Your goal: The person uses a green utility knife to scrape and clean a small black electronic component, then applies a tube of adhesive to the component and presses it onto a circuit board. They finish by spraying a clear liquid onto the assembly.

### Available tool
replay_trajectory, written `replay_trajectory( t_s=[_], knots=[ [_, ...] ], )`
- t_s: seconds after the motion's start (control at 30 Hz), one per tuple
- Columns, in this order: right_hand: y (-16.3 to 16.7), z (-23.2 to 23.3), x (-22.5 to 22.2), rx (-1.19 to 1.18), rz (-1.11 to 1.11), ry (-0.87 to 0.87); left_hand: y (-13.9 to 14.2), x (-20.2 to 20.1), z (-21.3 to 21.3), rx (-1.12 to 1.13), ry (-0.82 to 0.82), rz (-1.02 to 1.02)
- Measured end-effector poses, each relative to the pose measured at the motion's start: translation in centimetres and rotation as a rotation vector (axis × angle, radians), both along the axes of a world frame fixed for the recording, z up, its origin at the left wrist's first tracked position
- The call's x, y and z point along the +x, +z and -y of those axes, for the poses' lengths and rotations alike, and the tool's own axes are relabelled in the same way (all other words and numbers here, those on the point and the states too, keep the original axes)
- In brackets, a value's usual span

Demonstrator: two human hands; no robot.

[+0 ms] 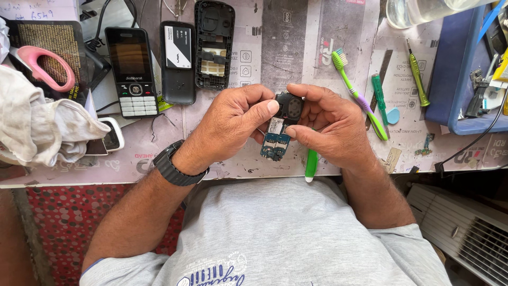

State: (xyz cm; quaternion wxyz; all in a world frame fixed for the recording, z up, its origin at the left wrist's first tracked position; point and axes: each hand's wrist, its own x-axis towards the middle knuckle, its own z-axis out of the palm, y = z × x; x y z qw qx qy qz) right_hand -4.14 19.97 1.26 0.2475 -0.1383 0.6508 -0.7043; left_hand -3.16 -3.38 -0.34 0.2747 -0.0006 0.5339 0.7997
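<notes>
Above the cluttered repair bench [317, 63], the phone circuit board [276, 140] is pinched closed between left hand [233, 124] and right hand [325, 124]; only its edges should be gripped.

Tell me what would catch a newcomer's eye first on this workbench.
At the centre, the left hand and right hand hold a small blue circuit board between them. Behind them lie a keypad phone and an open phone shell; a green toothbrush lies to the right.
</notes>
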Motion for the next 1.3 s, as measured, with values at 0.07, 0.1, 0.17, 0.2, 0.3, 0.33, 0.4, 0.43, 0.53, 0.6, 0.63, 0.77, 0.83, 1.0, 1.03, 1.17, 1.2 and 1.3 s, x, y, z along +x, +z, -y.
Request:
replay_trajectory(
  t_s=[0.07, 0.1, 0.17, 0.2, 0.3, 0.33, 0.4, 0.43, 0.53, 0.6, 0.63, 0.77, 0.83, 1.0, 1.03, 1.17, 1.2, 1.3],
  knots=[
    [-0.09, 0.01, 0.01, 0.014, -0.006, -0.001, 0.10, 0.06, -0.05, -0.040, 0.014, -0.025],
    [-0.14, -0.01, 0.01, 0.020, -0.009, -0.001, 0.18, 0.08, -0.09, -0.060, 0.020, -0.037],
    [-0.20, -0.07, 0.01, 0.041, -0.023, 0.008, 0.35, 0.10, -0.17, -0.107, 0.023, -0.068],
    [-0.22, -0.09, 0.05, 0.051, -0.030, 0.012, 0.43, 0.11, -0.20, -0.130, 0.024, -0.082],
    [-0.26, -0.08, 0.11, 0.030, -0.013, 0.016, 0.65, 0.12, -0.19, -0.187, 0.030, -0.095],
    [-0.27, -0.07, 0.21, 0.030, -0.011, 0.015, 0.67, 0.21, -0.22, -0.187, 0.035, -0.104],
    [-0.32, -0.02, 0.26, 0.031, -0.008, 0.013, 0.67, 0.30, -0.28, -0.187, 0.048, -0.119],
    [-0.36, 0.00, 0.25, 0.038, -0.025, 0.017, 0.64, 0.34, -0.28, -0.175, 0.052, -0.110],
    [-0.44, 0.01, 0.22, 0.050, -0.055, 0.024, 0.45, 0.42, -0.36, -0.138, 0.060, -0.086],
    [-0.44, 0.02, 0.20, 0.046, -0.051, 0.026, 0.31, 0.41, -0.38, -0.113, 0.065, -0.077],
    [-0.40, 0.01, 0.21, 0.035, -0.031, 0.022, 0.23, 0.37, -0.36, -0.090, 0.065, -0.070],
    [-0.21, 0.08, 0.08, -0.020, 0.011, 0.017, 0.03, 0.12, -0.09, 0.000, 0.045, -0.010],
    [-0.14, 0.13, 0.01, -0.037, 0.004, 0.013, -0.01, 0.08, 0.07, 0.043, 0.027, 0.012],
    [-0.21, 0.25, -0.02, -0.035, -0.005, 0.003, -0.07, 0.07, 0.19, 0.039, 0.005, -0.010],
    [-0.23, 0.24, -0.04, -0.051, 0.012, 0.002, -0.04, 0.09, 0.24, 0.054, 0.003, 0.011],
    [-0.25, 0.05, -0.12, -0.117, 0.087, -0.018, 0.30, 0.05, 0.48, 0.051, -0.007, 0.031],
    [-0.28, 0.05, -0.12, -0.134, 0.109, -0.026, 0.43, 0.05, 0.56, 0.033, -0.008, 0.020],
    [-0.39, 0.04, -0.04, -0.167, 0.137, -0.040, 0.78, 0.17, 0.55, 0.080, -0.030, -0.019]
  ],
)
